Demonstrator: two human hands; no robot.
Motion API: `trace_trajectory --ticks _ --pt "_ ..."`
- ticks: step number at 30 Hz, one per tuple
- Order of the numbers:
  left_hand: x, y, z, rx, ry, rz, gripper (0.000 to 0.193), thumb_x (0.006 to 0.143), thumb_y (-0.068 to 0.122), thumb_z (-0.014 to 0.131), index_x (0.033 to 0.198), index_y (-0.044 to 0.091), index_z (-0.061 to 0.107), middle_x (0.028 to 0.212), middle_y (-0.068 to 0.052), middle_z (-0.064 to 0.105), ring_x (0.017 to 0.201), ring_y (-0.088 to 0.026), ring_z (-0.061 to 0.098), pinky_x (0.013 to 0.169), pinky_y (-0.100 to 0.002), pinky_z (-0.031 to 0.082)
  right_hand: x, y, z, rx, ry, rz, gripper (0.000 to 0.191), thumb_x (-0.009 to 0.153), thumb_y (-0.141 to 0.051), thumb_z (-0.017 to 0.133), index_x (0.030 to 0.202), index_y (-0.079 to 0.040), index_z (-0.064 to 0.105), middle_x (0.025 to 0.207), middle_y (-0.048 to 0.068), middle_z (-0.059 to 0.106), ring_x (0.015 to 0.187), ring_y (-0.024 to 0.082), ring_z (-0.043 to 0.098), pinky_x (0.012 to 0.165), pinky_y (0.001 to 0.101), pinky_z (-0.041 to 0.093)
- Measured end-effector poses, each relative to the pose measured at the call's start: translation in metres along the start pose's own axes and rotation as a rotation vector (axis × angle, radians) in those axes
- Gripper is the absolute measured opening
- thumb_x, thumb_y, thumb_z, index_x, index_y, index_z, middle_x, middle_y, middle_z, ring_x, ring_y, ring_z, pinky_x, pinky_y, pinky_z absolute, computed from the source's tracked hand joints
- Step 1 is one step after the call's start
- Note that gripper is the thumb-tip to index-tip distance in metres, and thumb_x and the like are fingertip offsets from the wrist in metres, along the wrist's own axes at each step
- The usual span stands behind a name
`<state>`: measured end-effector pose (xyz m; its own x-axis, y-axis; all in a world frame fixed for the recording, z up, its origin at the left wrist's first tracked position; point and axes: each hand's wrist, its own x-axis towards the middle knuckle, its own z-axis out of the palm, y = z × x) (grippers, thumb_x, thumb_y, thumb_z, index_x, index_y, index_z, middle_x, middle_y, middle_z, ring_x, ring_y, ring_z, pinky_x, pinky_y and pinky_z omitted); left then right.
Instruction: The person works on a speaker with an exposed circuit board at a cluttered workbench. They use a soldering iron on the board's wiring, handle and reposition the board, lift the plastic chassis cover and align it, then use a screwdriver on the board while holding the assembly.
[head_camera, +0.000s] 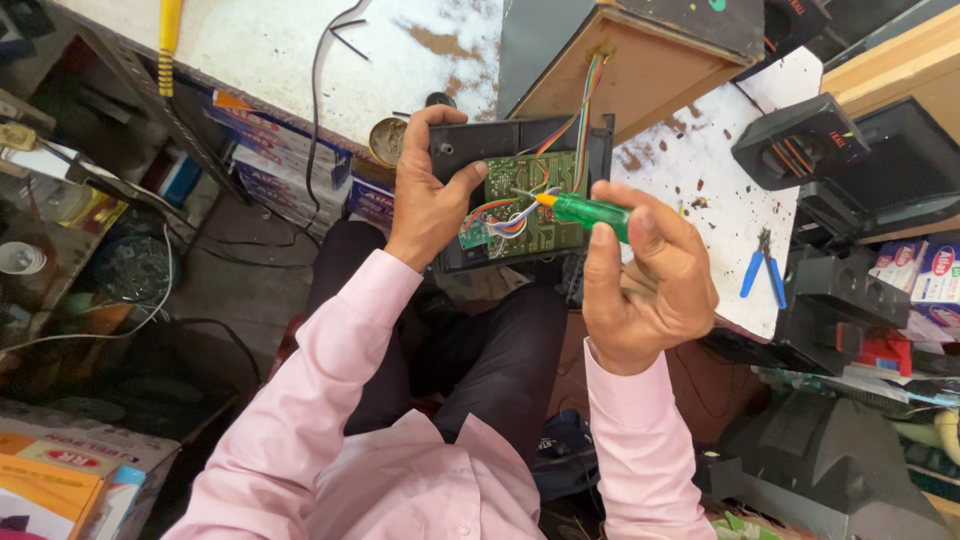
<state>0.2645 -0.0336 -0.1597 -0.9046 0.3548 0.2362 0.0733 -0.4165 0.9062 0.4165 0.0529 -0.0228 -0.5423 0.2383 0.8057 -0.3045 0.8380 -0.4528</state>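
Note:
My left hand (428, 195) grips the left side of a black plastic panel (470, 140) that carries a green circuit board (535, 205) with coloured wires (585, 100) running up into a brown wooden box (640, 65). My right hand (650, 275) holds a green-handled screwdriver (590, 212), its orange neck and metal tip pointing left onto the board. Both arms wear pink sleeves.
A white, stained workbench (700, 170) lies behind the panel. Blue-handled pliers (762, 272) rest on its right part. Black plastic housings (800, 140) stand at the right. A small round tin (385, 140) sits by the left hand. Stacked boxes (270, 150) fill the shelf under the bench.

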Motion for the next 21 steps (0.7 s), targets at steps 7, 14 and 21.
trace_trajectory --ticks 7,14,21 --pt "0.0003 0.0006 -0.0008 0.062 -0.001 0.027 0.053 0.086 -0.011 0.073 0.131 0.009 0.051 0.117 -0.003 0.059 0.105 -0.012 0.061 0.093 -0.027 0.053 0.0007 -0.0011 0.003 0.035 0.042 0.039 0.03 0.098 0.002 0.078 0.121 -0.006 0.061 0.119 0.018 0.059 0.102 0.026 0.067 0.085 0.0375 0.066" --pt "0.0003 0.001 0.0005 0.037 -0.003 0.005 0.052 0.086 -0.01 0.074 0.129 0.009 0.052 0.114 -0.003 0.06 0.103 -0.011 0.062 0.092 -0.027 0.053 0.0014 -0.0004 -0.0007 -0.196 0.057 -0.011 0.036 0.085 0.007 0.089 0.109 -0.001 0.064 0.097 0.014 0.056 0.08 0.023 0.06 0.071 0.0327 0.054" --pt "-0.0003 0.001 -0.0002 0.036 0.002 0.002 0.052 0.086 -0.01 0.074 0.129 0.009 0.053 0.113 -0.003 0.06 0.103 -0.012 0.062 0.091 -0.027 0.054 0.0035 -0.0038 0.0004 -0.011 0.0 -0.017 0.033 0.098 0.01 0.081 0.121 -0.004 0.062 0.108 0.014 0.06 0.093 0.027 0.072 0.084 0.0364 0.068"
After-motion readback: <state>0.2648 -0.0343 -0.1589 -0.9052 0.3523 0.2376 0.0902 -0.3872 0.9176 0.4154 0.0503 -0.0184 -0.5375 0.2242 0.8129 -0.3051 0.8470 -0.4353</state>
